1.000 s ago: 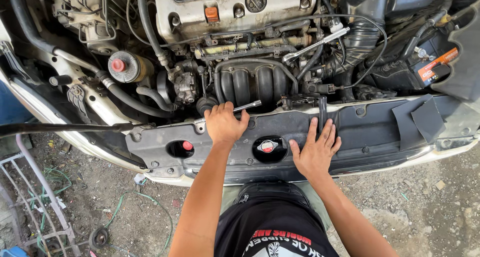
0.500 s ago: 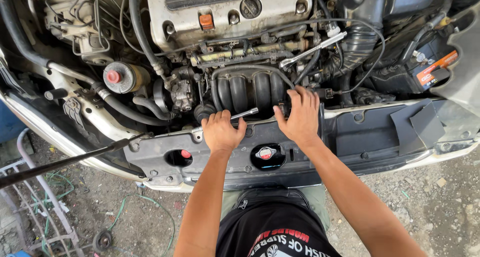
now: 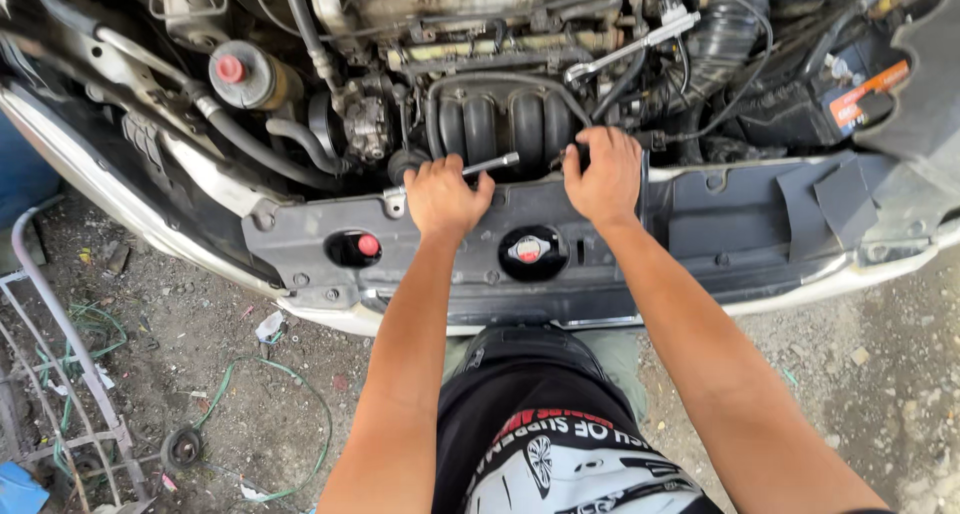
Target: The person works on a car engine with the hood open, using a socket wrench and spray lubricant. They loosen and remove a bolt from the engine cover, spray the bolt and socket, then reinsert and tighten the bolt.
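Step in hand, as I judge it: working at the top of the grey plastic radiator cover panel [image 3: 700, 224] that runs across the middle of the frame, at the open engine bay's front edge.

Left hand [image 3: 445, 196] sits centre frame, fingers curled over the panel's upper edge, thumb closed on the slim chrome wrench handle [image 3: 490, 164] that pokes out to the right. Grip looks clamped on the handle, though the palm hides the contact. Right hand [image 3: 603, 174] is just right of it, fingers folded over the panel edge near the black ribbed intake manifold [image 3: 500, 124]; it seems closed on something dark, can't tell what, or whether it only presses the edge.

Next move, by my reading: turning the wrench needs room for a swing, with the right hand steadying the panel.

Other items: round radiator cap with red centre [image 3: 528, 250] below the hands, small red plug [image 3: 369, 245] in the panel hole to its left, cylindrical reservoir with red cap [image 3: 243, 74] upper left, a second long chrome wrench [image 3: 630, 46] lying across the engine top, battery with an orange label [image 3: 850, 94] upper right.

Hidden: wrench head and any fastener, under the left hand. Engine top cut off by the upper frame edge. Gravel ground, green wire [image 3: 270, 374] and metal-tube cart [image 3: 60, 374] lower left, partly cropped.
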